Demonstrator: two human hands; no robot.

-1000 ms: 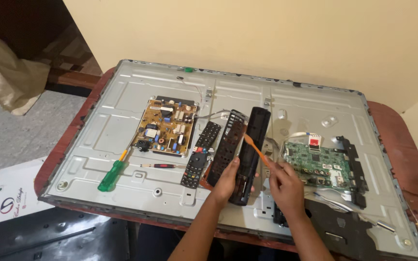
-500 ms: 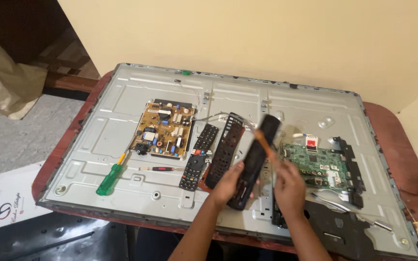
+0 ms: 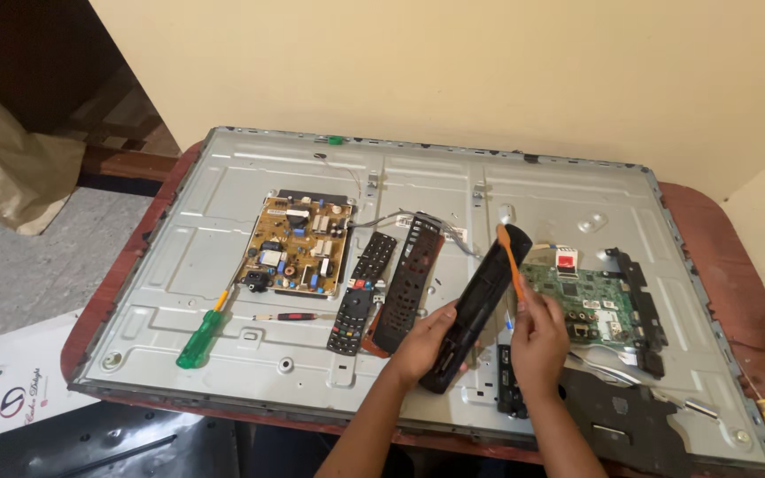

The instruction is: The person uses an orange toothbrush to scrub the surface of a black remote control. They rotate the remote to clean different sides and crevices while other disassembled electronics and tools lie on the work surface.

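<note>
Black remote rear shell (image 3: 475,305) tilted up over panel centre, top toward 1 o'clock. Left hand (image 3: 422,341) closed round its lower end. Right hand (image 3: 537,341) pinches orange pry tool (image 3: 511,261), tip at shell's top edge. Step: prying or cleaning the seam, by my judgement. Next calls for steady grip, light leverage. Button-side front cover (image 3: 409,283), second remote (image 3: 360,292) at 9 o'clock; green screwdriver (image 3: 201,336) farther left.

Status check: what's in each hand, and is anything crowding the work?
Left hand grips black remote shell, tilted up. Right hand holds orange pry tool against its edge. Perforated remote cover and keypad remote lie close left; green circuit board right.
</note>
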